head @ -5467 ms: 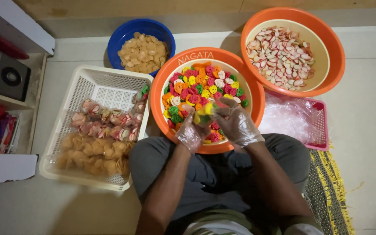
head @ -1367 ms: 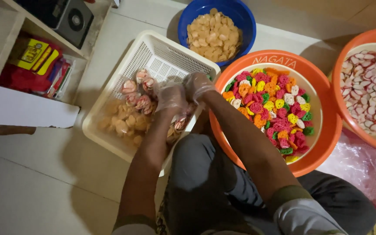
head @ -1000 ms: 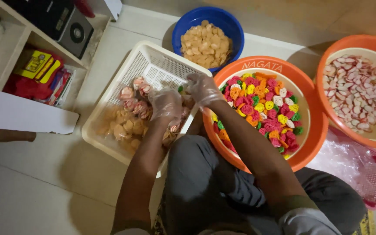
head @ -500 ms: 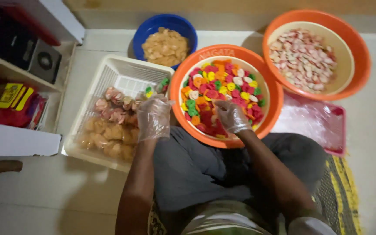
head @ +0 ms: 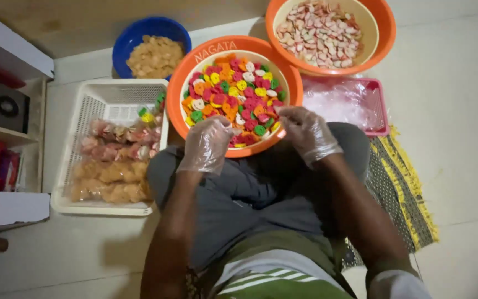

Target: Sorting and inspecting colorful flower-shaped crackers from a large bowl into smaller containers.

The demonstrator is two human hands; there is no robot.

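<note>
Two gloved hands at the near rim of our orange bowl (head: 179, 94): left hand (head: 206, 145) loosely curled, holding nothing we can see; right hand (head: 305, 133) fingertips drawn together, can't tell if pinching anything. Colored crackers (head: 232, 94) fill the bowl; we judge them light, brittle, so scoop loosely. Bagged packs sit in the white basket (head: 106, 99) left. Farther: blue bowl (head: 123, 47), second orange bowl (head: 385, 27).

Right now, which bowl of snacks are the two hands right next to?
The middle orange bowl, full of many-coloured crackers. Both gloved hands, left hand and right hand, sit at its near rim. The blue bowl and other orange bowl lie farther away.
</note>
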